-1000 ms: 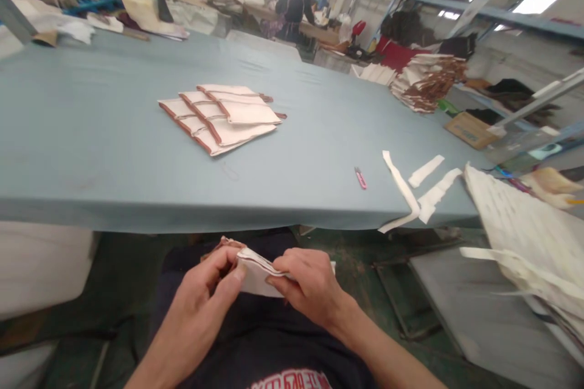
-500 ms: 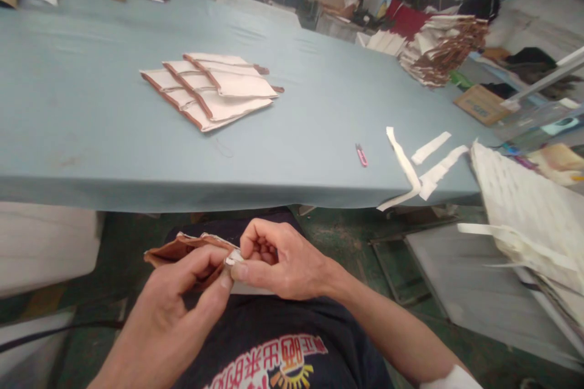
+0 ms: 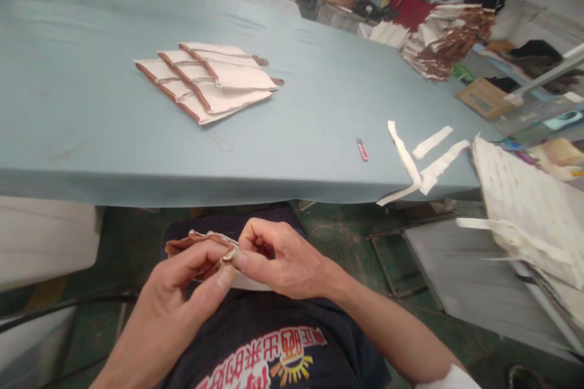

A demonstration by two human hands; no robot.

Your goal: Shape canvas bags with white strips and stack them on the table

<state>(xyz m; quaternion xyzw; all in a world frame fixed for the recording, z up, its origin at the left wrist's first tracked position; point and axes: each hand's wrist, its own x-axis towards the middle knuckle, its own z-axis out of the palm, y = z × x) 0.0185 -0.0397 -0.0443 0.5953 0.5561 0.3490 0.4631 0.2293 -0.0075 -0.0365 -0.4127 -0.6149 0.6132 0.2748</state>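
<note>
Over my lap, a cream fabric pouch with brown trim (image 3: 255, 282) is held between both hands. My left hand (image 3: 182, 292) pinches its edge between thumb and forefinger. Close against it, my right hand (image 3: 283, 261) grips a small whitish corner of the same piece with thumb and curled fingers. Much of the pouch is hidden behind the hands. On the table ahead lie several similar cream pouches (image 3: 241, 76) with brown edging, overlapping in a fanned stack. A pink thread snipper (image 3: 362, 150) lies to their right.
The blue-green covered table (image 3: 91, 134) spans the view ahead. Cream fabric strips (image 3: 431, 143) lie near its right end. Further back stands a tall pile of cream and brown pieces (image 3: 447, 39) beside a cardboard box (image 3: 483, 98). White layered material (image 3: 524, 213) leans at right.
The pouch's brown far end has drawn in towards my hands and looks more bunched. The whitish corner at my fingertips shows less. The view has shifted slightly.
</note>
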